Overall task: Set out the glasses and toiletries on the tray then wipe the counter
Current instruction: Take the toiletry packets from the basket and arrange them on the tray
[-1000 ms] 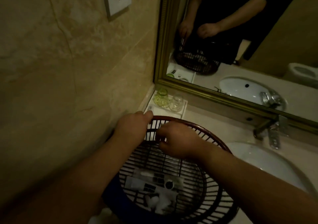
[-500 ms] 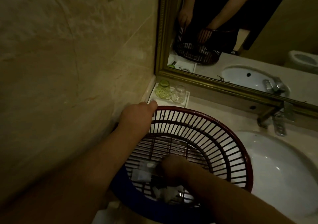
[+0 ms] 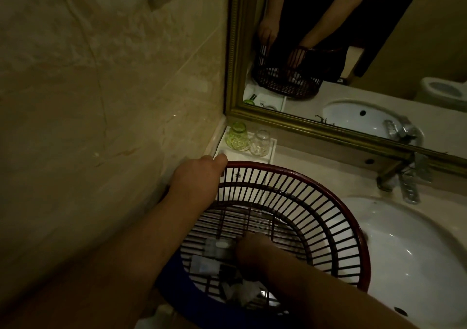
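The left arm reaches forward along the wall (image 3: 101, 101), and the left hand (image 3: 197, 179) grips the far-left rim of the basket (image 3: 328, 197), fingers curled over the rim and one digit pointing out towards the tray (image 3: 237, 154). The right forearm comes in from the lower right and slants down into the basket. The right hand (image 3: 252, 251) is low at the basket's bottom, among the packets (image 3: 217, 247). Its fingers are dark and turned away, so I cannot tell whether they hold anything or lie apart. The basket stands at the counter's (image 3: 303, 163) left end near the front edge, with a blue rim (image 3: 177, 301) showing under its near side and its right side overlapping the sink (image 3: 417, 253) in this view. The tray sits in the counter's back-left corner, below the mirror (image 3: 353, 50). On it a green glass (image 3: 237, 136) and a clear glass (image 3: 260, 142) stand just beside each other along its back edge. The tap (image 3: 404, 179) is at the back edge behind the sink. A second ago the right hand was up at the far rim beside the left hand. Half a second ago it had already dropped to the bottom, and it has hardly moved since. The left hand's grip and the glasses are unchanged.
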The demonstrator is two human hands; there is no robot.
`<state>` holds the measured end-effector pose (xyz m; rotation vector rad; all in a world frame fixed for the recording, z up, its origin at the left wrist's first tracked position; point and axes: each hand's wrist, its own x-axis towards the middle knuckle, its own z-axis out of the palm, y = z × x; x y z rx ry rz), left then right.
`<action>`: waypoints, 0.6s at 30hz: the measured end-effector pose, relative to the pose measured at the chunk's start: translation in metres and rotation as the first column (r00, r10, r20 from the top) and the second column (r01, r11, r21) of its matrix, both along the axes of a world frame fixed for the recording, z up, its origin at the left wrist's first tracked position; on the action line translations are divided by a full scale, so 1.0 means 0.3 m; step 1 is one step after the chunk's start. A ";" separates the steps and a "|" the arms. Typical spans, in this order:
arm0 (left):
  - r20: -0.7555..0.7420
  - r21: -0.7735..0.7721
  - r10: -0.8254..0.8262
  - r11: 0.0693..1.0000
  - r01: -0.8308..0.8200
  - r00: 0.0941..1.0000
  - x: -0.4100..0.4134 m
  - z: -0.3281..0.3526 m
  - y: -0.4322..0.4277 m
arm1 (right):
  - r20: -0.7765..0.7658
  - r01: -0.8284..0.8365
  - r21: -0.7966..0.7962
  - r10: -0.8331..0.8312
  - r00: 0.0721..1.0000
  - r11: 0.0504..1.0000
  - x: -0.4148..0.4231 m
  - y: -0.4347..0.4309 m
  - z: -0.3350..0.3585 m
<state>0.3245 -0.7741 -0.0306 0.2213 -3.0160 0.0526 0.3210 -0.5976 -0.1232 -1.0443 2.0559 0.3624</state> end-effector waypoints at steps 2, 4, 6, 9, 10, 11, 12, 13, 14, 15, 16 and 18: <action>-0.007 0.005 0.000 1.000 0.000 1.000 0.001 -0.002 -0.001 | -0.022 -0.025 -0.027 0.024 0.999 0.999 -0.001 0.006 0.003; -0.013 0.014 -0.004 1.000 0.005 1.000 0.002 -0.005 -0.001 | -0.046 -0.056 -0.059 0.053 0.998 0.997 -0.003 0.012 0.010; -0.015 0.014 -0.004 1.000 0.005 1.000 0.001 -0.006 -0.001 | -0.069 -0.044 -0.095 0.038 0.997 0.995 -0.010 0.020 0.023; -0.008 -0.004 0.003 1.000 -0.003 1.000 0.001 -0.003 0.000 | -0.074 0.017 -0.160 -0.030 0.997 0.987 -0.030 0.034 0.051; -0.006 -0.009 0.003 1.000 -0.003 1.000 0.001 -0.002 0.001 | -0.069 0.049 -0.192 -0.064 0.996 0.980 -0.039 0.041 0.061; -0.004 -0.013 0.005 1.000 -0.005 1.000 0.002 0.001 0.003 | -0.070 0.083 -0.231 -0.102 0.992 0.969 -0.048 0.048 0.072; -0.003 -0.020 0.006 1.000 -0.006 1.000 0.002 0.004 0.004 | -0.083 0.110 -0.280 -0.138 0.987 0.954 -0.059 0.056 0.085; 0.001 -0.020 0.007 1.000 -0.007 1.000 0.003 0.007 0.007 | -0.106 0.125 -0.331 -0.168 0.980 0.935 -0.070 0.065 0.099; 0.002 -0.025 0.008 1.000 -0.008 1.000 0.002 0.009 0.007 | -0.138 0.123 -0.376 -0.187 0.973 0.918 -0.081 0.076 0.112; 0.001 -0.029 0.010 1.000 -0.010 1.000 0.002 0.010 0.006 | -0.170 0.108 -0.411 -0.193 0.966 0.905 -0.092 0.088 0.126; 0.001 -0.028 0.011 1.000 -0.011 1.000 0.002 0.011 0.006 | -0.194 0.088 -0.443 -0.192 0.962 0.892 -0.106 0.100 0.144; -0.009 -0.031 0.005 0.999 -0.006 1.000 0.004 0.008 0.005 | -0.206 0.055 -0.522 -0.189 0.960 0.851 -0.129 0.124 0.200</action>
